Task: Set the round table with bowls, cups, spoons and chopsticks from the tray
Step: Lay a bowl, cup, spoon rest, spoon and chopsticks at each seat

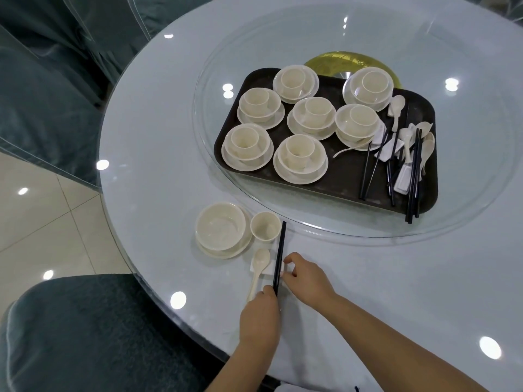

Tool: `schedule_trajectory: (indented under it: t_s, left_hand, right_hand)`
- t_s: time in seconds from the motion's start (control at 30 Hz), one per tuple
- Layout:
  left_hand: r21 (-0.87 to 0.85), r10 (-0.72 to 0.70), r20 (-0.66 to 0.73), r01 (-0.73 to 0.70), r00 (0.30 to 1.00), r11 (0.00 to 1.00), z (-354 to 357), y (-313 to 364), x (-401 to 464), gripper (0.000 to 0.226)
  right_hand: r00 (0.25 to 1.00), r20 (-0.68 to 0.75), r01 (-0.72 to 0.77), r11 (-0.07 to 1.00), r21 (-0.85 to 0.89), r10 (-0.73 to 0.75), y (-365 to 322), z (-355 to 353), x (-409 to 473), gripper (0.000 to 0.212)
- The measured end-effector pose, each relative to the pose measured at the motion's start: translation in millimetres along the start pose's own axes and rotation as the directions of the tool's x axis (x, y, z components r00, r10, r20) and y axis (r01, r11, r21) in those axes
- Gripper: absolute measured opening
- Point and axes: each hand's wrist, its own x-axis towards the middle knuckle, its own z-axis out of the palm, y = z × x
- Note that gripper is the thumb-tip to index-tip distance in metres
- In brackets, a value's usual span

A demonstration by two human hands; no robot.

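Left of the gripped chopsticks [279, 257], the first place setting is nearly complete: a bowl [221, 226] sits on its saucer at the far left, a cup [265, 226] stands just beside it, and a spoon [259, 271] lies with its bowl end on a white rest [267, 267]. The left hand [260, 316] has its fingers curled at the near ends of the black pair, apparently pinching them, though the fingertips are hidden under the knuckles. To the right of the sticks, the right hand [307, 278] pinches the edge of the rest, thumb and forefinger closed on its right side.

I judge the step in hand to be squaring the chopsticks on the rest. To do it well, keep the right hand steadying the rest so it does not slide on the smooth round table [158, 131], and let the left hand nudge the near ends until both sticks lie parallel, tips level near the cup, without knocking the spoon just to their left.

Up and to the right of both hands, the tray [334, 176] rests on the glass turntable [452, 219], holding seven nested bowl-and-cup sets, with spare spoons, rests and chopsticks heaped at its right end.
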Motion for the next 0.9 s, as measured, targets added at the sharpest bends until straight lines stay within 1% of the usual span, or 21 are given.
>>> schedule_trajectory:
  t_s: [0.4, 0.67, 0.8, 0.9]
  left_hand:
    - [0.004, 0.001, -0.021, -0.001, 1.0, 1.0, 0.6, -1.1, 1.2, 0.015]
    - [-0.049, 0.007, -0.041, -0.009, 0.999, 0.999, -3.3, -2.2, -0.5, 0.02]
    - [-0.111, 0.021, -0.117, -0.034, 0.993, 0.993, -13.3, 0.2, -0.3, 0.02]
    - [-0.135, 0.06, -0.212, -0.09, 0.975, 0.987, -28.4, 9.8, 2.3, 0.028]
  right_hand:
    - [0.999, 0.036, -0.019, 0.998, 0.054, 0.017, 1.7, -1.1, 0.1, 0.028]
    - [1.0, 0.023, -0.019, 0.998, 0.062, 0.017, 3.4, -2.4, -0.6, 0.025]
    - [0.999, 0.0, -0.036, 0.998, 0.06, 0.036, 7.1, -10.9, -0.5, 0.024]
    - [0.998, -0.05, -0.041, 0.995, 0.09, 0.045, 12.2, -25.7, -0.9, 0.023]
